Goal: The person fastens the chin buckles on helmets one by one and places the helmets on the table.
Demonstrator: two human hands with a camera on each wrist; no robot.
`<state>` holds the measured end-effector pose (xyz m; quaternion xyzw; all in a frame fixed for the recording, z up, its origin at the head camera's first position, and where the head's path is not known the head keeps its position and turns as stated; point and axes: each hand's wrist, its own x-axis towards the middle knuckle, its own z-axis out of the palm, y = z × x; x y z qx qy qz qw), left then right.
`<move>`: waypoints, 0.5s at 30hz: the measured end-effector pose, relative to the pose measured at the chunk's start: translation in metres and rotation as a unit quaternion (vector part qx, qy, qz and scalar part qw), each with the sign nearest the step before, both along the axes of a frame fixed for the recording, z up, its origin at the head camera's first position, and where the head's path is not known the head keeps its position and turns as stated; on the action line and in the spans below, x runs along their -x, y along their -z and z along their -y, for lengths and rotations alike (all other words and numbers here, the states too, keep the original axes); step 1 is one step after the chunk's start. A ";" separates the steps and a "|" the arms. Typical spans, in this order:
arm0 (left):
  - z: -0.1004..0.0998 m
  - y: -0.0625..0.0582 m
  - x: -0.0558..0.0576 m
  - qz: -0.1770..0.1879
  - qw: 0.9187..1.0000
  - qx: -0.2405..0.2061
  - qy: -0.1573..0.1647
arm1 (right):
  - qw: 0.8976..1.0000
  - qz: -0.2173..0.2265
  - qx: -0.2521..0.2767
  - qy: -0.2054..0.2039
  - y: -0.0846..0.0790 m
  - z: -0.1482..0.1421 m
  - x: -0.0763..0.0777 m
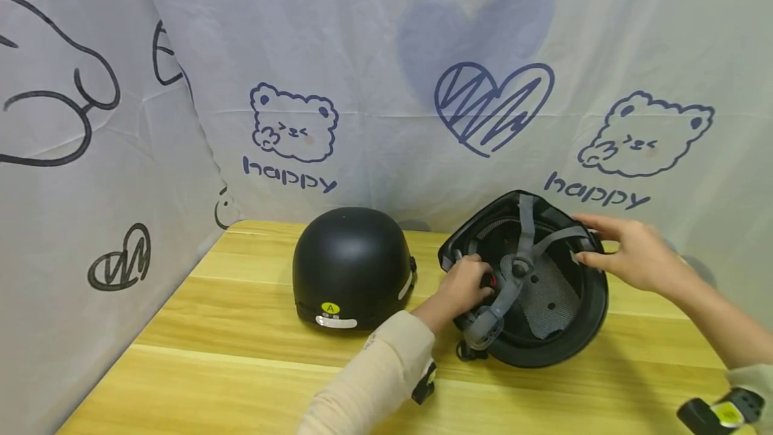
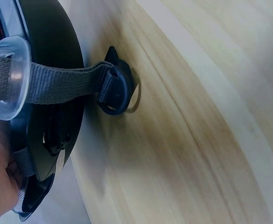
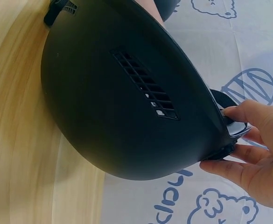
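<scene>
A black helmet [image 1: 568, 348] is tipped on its side, its lined hollow facing me and grey straps [image 1: 527, 220] crossing inside. My left hand [image 1: 461, 287] grips its left side, fingers curled in over the edge by a small red part. Below that hand a clear plastic slider [image 2: 19, 77] sits on a strap, which ends at a dark buckle [image 2: 115, 88] close over the table. On the opposite side my right hand [image 1: 640, 254] pinches the rim between thumb and fingers. In the right wrist view the smooth shell shows a vent [image 3: 145, 84].
A second black helmet [image 1: 353, 267] stands dome up to the left, with a yellow "A" sticker [image 1: 330, 308] and a white strip low on it. Both are on a wood-grain table [image 1: 241, 354]. Behind hangs a pale printed cloth [image 1: 374, 86], another at the left.
</scene>
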<state>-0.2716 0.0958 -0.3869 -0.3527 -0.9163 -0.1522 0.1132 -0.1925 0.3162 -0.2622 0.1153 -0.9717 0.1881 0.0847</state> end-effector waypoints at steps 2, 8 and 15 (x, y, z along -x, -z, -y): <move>0.002 -0.002 -0.001 0.014 0.999 -0.028 0.010 | 1.000 -0.002 0.003 0.000 0.001 -0.001 0.000; 0.008 -0.009 0.000 0.027 0.996 -0.085 0.030 | 1.000 -0.015 0.009 -0.002 0.003 -0.003 -0.001; 0.014 -0.020 -0.001 0.066 0.985 -0.158 0.017 | 1.000 -0.014 0.014 -0.001 0.007 -0.007 0.000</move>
